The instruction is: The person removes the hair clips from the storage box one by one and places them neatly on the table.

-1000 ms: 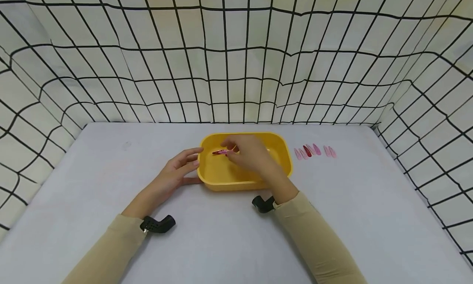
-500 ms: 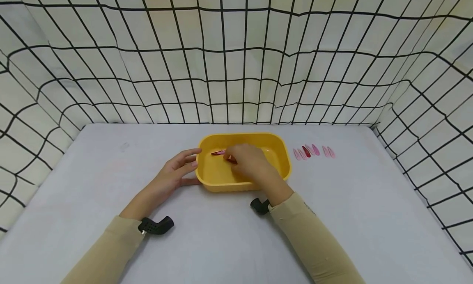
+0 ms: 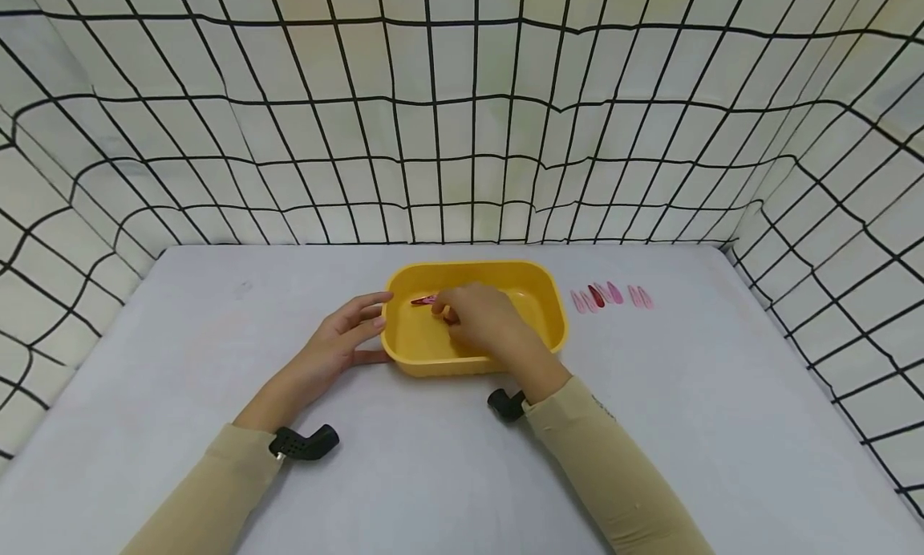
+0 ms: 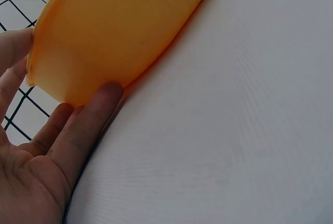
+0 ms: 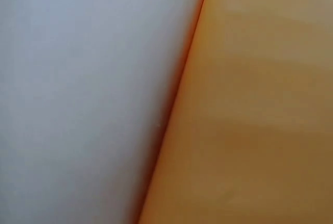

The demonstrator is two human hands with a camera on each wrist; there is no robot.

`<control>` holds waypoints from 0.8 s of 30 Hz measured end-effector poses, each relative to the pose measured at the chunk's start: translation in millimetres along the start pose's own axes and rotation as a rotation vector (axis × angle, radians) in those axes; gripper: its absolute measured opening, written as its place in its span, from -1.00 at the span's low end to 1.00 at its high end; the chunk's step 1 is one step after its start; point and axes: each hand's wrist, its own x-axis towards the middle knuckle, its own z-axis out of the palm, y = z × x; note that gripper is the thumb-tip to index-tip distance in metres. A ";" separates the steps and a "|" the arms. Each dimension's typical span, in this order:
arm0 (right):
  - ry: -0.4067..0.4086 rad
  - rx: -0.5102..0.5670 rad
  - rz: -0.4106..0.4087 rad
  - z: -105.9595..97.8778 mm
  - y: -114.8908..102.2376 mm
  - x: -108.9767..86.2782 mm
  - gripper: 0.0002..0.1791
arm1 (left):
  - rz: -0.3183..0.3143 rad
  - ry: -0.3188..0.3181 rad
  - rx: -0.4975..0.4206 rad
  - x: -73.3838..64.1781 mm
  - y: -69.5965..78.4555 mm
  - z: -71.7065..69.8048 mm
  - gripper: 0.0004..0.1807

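A yellow plastic tray [image 3: 472, 366] with raised walls stands on the white table. My left hand [image 3: 335, 342] touches its left end with extended fingers; in the left wrist view, the fingertips [image 4: 106, 95] rest against the outer wall. Inside the tray, my right hand [image 3: 480, 318] reaches down with bent fingers beside a pink and dark red snap hair clip [image 3: 423, 301]. The right fingertips are partly hidden, so whether they pinch a clip is unclear. The right wrist view has only the tray's outer wall [image 5: 250, 104] and table surface, not the hand.
Several pink and red hair clips [image 3: 596, 296] lie in a slanted row on the table [image 3: 722, 394] right of the tray. Black grid netting [image 3: 472, 102] over white walls surrounds the table at the back and sides.
My right hand has lowered slightly into the tray and its fingers have shifted around the clip area. A dark red piece seen beneath its fingers half a second ago is now hidden. The left hand stays at the tray.
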 end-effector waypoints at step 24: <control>0.260 0.478 0.082 -81.0 100.4 -70.2 -0.67 | 0.011 0.012 -0.024 -1.2 -2.0 -1.3 -0.42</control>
